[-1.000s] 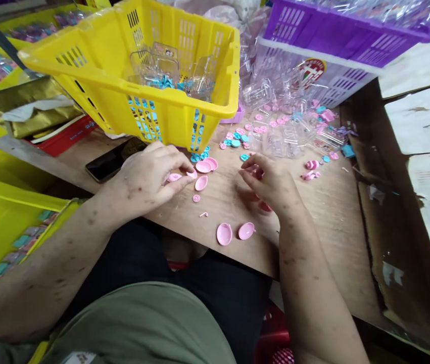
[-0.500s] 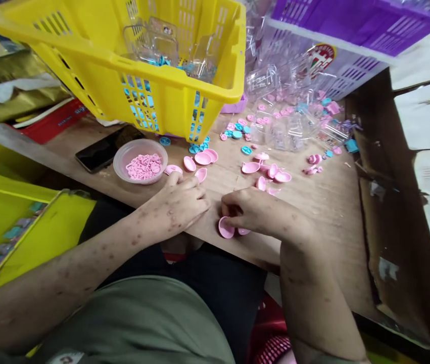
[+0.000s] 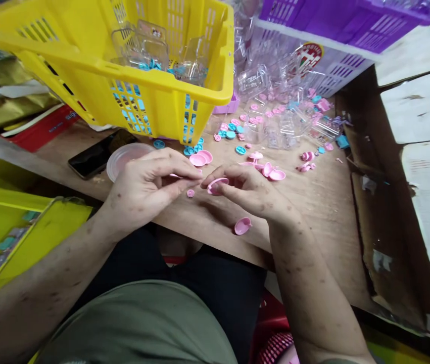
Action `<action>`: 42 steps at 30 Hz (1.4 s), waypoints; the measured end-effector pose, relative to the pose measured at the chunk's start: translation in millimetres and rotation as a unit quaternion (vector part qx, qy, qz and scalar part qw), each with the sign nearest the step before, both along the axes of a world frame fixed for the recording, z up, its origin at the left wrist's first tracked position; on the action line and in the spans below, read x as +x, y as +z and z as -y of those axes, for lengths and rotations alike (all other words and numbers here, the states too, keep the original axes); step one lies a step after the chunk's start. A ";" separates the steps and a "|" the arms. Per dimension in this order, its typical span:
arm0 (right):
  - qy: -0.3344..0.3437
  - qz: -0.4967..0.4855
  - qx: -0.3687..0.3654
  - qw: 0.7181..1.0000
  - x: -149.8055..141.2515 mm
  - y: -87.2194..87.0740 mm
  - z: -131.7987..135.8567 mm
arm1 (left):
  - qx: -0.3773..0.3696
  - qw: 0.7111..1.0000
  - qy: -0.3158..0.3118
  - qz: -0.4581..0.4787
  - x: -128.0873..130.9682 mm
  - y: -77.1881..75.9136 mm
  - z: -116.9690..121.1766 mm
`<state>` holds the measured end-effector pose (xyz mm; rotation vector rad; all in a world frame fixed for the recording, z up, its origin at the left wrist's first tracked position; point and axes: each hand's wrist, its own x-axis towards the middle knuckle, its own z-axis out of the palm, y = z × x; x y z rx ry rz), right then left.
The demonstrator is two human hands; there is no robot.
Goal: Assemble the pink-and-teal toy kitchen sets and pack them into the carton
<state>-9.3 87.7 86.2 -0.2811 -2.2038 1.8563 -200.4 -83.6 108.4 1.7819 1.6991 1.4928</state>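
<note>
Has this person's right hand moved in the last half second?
Yes. Judged against the yellow basket, the right hand has shifted up the picture, closer to the basket, and holds a pink oval piece.

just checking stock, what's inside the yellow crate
Inside the yellow crate are clear plastic cases and small blue pieces. The front wall hides most lower contents; blue shows through its slots.

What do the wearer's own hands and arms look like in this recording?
The left hand and right hand are bare, with no gloves, rings or wristwatch showing. The left forearm and right forearm are uncovered, dotted with small marks. The top is olive green.
</note>
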 end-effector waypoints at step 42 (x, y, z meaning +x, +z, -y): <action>-0.075 0.112 0.078 0.988 -0.9 5.7 8.9 | 0.058 0.962 0.022 -0.265 0.6 -30.6 -6.7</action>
